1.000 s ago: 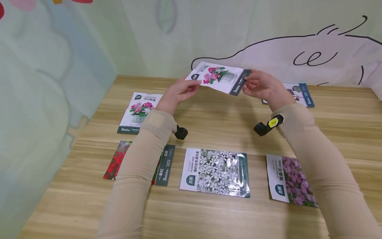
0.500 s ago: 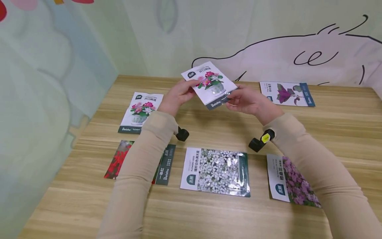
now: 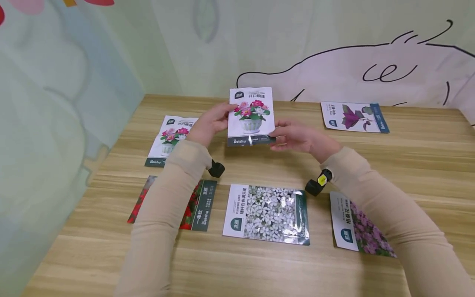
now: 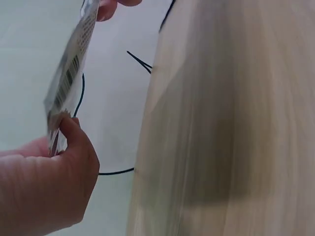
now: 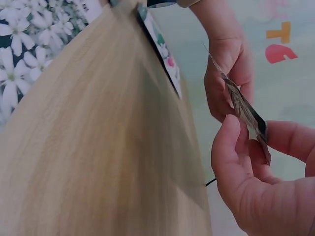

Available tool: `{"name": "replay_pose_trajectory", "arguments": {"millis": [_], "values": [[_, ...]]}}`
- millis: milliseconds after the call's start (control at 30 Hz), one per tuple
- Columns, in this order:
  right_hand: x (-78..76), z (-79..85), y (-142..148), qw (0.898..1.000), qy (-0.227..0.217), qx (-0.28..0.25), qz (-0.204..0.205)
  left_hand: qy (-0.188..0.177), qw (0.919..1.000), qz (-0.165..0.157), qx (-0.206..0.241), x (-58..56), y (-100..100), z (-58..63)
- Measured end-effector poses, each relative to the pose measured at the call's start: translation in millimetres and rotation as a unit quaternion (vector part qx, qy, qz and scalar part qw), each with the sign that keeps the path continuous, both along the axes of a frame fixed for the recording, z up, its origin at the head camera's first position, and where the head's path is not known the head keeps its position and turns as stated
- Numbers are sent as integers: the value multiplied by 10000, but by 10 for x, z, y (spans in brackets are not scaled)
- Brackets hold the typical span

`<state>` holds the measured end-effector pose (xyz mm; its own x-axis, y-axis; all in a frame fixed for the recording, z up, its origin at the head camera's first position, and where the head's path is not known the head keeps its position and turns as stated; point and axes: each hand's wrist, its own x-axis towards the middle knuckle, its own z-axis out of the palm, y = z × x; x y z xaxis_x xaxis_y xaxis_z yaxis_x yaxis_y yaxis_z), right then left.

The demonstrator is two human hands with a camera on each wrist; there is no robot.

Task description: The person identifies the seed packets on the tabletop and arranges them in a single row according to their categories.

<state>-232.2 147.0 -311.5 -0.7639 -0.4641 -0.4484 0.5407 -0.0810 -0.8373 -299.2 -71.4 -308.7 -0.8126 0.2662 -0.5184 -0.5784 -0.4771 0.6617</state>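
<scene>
In the head view a white seed packet (image 3: 250,117), printed with pink flowers in a pot and a dark green bottom band, is held upright above the table's far part. My left hand (image 3: 210,123) pinches its left edge, thumb on the front. My right hand (image 3: 302,138) pinches its lower right corner. Seen from the left wrist, the packet (image 4: 71,69) is nearly edge-on with a barcode on its back, between the left thumb and fingers. The right wrist view shows the packet's edge (image 5: 246,113) between the right thumb and fingers, the left hand (image 5: 227,73) beyond.
On the wooden table (image 3: 259,272) lie a matching potted-flower packet (image 3: 168,140), a red-flower packet (image 3: 198,206), a white-flower packet (image 3: 266,214), a pink-purple-flower packet (image 3: 365,227) and a purple-leaf packet (image 3: 354,117). A printed curtain-like backdrop (image 3: 178,49) stands behind and left of the table.
The held packet has turned from sideways to upright, facing the head camera, and come slightly lower. My right hand has moved left and down with its corner, uncovering the purple-leaf packet.
</scene>
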Motion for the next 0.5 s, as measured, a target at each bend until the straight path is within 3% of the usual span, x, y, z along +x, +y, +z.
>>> {"name": "replay_pose_trajectory", "arguments": {"millis": [133, 267, 367, 500], "values": [[8, -43, -42, 10000, -37, 53, 59, 323, 9961, -402, -713, 28, -88, -1], [-1, -80, -151, 9998, -40, 173, -120, 710, 9844, -782, -1409, 66, -235, 12], [-6, -122, -268, 9989, 17, 367, -301, 1060, 9683, -1083, -1984, 82, -346, -2], [-4, -192, -466, 9967, 103, 646, -475, 1363, 9348, -1308, -3008, 98, -503, -34]]}}
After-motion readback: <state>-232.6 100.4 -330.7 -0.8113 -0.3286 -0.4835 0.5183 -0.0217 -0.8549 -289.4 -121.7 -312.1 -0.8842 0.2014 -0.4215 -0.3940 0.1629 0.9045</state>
